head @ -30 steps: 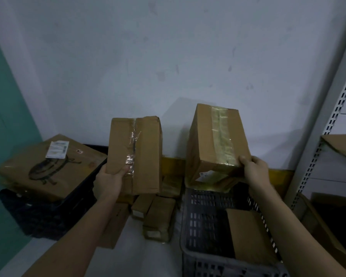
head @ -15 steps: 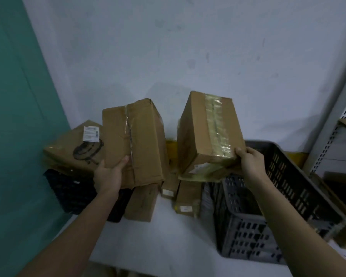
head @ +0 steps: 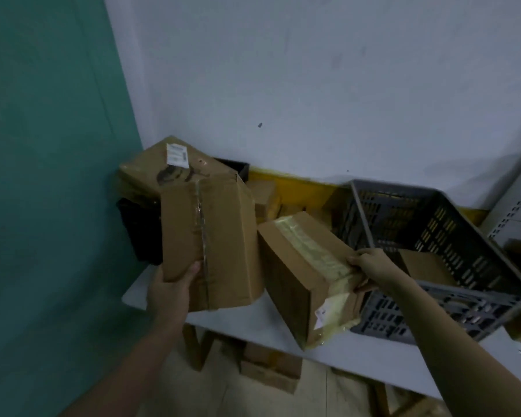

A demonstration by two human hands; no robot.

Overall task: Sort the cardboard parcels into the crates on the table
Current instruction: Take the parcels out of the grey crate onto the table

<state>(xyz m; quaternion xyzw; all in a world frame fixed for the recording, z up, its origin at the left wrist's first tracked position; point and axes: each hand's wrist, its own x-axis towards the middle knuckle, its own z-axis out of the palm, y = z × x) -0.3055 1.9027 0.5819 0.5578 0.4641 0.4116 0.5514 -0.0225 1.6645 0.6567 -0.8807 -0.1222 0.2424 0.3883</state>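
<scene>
1. Surface: white top, carrying the crates and parcels.
2. Grey crate: on the surface at right, one small box inside.
3. Black crate: at left by the green wall, a large labelled parcel lying tilted across its top.
4. Tall parcel: upright, in front of the black crate, clear tape down its face.
5. Taped parcel: tilted, just beside the grey crate's left wall, above the surface edge.
6. My left hand: grip closed around the tall parcel's lower corner, thumb on the front.
7. My right hand: grip closed on the taped parcel's top right edge.
8. Small boxes: by the back wall, between the crates.
</scene>
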